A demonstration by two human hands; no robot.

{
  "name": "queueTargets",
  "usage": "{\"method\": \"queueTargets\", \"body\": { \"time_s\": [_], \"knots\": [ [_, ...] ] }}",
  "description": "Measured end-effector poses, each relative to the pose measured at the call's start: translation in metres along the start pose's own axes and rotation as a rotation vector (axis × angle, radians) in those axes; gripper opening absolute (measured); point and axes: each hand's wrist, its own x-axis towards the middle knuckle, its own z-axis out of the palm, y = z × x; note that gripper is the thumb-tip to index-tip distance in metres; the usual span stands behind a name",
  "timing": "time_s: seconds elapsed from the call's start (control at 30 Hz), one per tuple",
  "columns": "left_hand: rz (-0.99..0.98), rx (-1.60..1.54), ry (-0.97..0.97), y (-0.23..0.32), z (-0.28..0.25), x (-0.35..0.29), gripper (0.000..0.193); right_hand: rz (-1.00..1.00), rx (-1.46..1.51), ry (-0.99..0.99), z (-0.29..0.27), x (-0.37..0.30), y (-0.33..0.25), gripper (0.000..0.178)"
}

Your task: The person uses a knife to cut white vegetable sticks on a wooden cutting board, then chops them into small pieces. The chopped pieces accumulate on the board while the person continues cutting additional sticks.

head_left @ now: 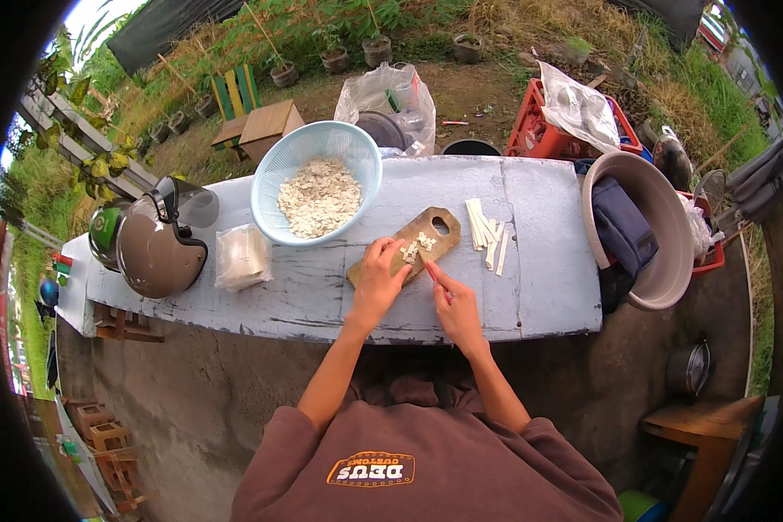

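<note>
On the table in front of me lies a wooden cutting board [445, 243] with a hole near its far end, set at a slant. My right hand [458, 311] is closed round the red handle of a knife [431, 271], whose blade meets the board beside my left fingers. With fingers bent, my left hand [378, 280] presses pale strips against the board; their ends are partly hidden under it. Small cut pale pieces [425, 241] are scattered just beyond the blade. Right of the board, several uncut pale strips [482, 228] lie in a loose pile.
A light blue strainer basket [265, 186] full of pale cut pieces stands behind my left hand. Further left are a clear plastic packet [242, 258] and two helmets [153, 248]. A large round tub [672, 280] holding a dark blue bag is at the table's right end, near a red crate [531, 122].
</note>
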Motion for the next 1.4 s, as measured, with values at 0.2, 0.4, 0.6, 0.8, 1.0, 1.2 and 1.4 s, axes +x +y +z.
{"method": "queueTargets", "body": {
  "time_s": [0.2,0.4,0.6,0.8,1.0,1.2,1.4],
  "knots": [
    [-0.174,-0.224,-0.186,0.006,0.005,0.018,0.038,0.056,0.003,-0.027,-0.003,0.003,0.0,0.043],
    [0.075,-0.059,-0.143,0.006,0.01,0.03,0.041,-0.031,0.14,0.059,-0.007,-0.001,0.007,0.041],
    [-0.064,-0.204,-0.301,0.015,0.0,0.037,0.04,0.044,0.101,0.08,-0.037,0.005,0.006,0.041],
    [0.014,-0.292,-0.384,0.004,0.004,0.053,0.041,0.087,0.086,0.069,-0.038,0.01,-0.007,0.039],
    [-0.062,-0.29,-0.367,-0.004,-0.013,0.035,0.043,0.114,0.131,0.087,-0.032,0.008,-0.008,0.039],
    [-0.102,-0.366,-0.338,-0.001,0.002,0.048,0.047,0.001,0.112,0.153,-0.022,0.009,-0.004,0.042],
    [0.117,-0.245,-0.268,-0.002,0.011,0.043,0.043,0.017,0.084,0.199,-0.029,-0.005,-0.007,0.042]
  ]
}}
